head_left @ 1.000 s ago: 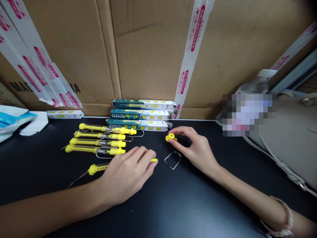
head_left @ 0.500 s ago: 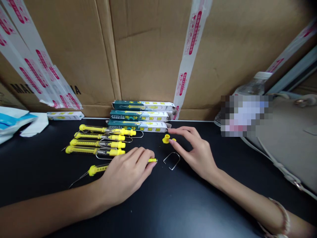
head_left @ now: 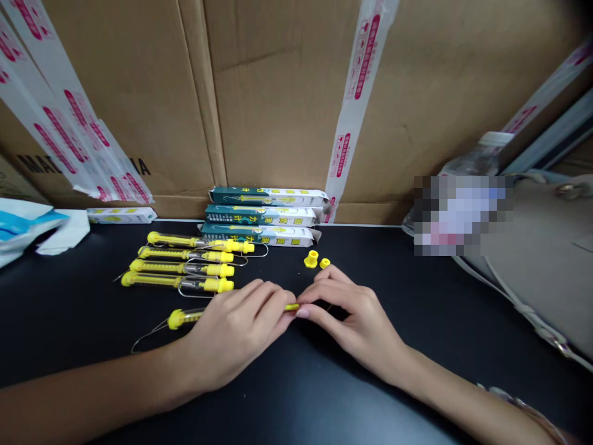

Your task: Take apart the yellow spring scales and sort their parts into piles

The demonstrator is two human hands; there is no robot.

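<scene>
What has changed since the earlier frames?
The right hand let go of the small yellow plastic caps and moved left and toward the body, to the thin yellow rod at the left hand. The U-shaped metal wire is now mostly hidden; whether held is unclear. Unchanged: left hand gripping a clear-and-yellow plastic tube, four similar tubes alongside.

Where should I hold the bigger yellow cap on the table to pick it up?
Probably pinch the bigger yellow cap by its narrow neck, coming from above, with thumb on the near side and finger on the far side. It stands on its wider base, neck up, and the smaller yellow cap sits close on its right.
</scene>
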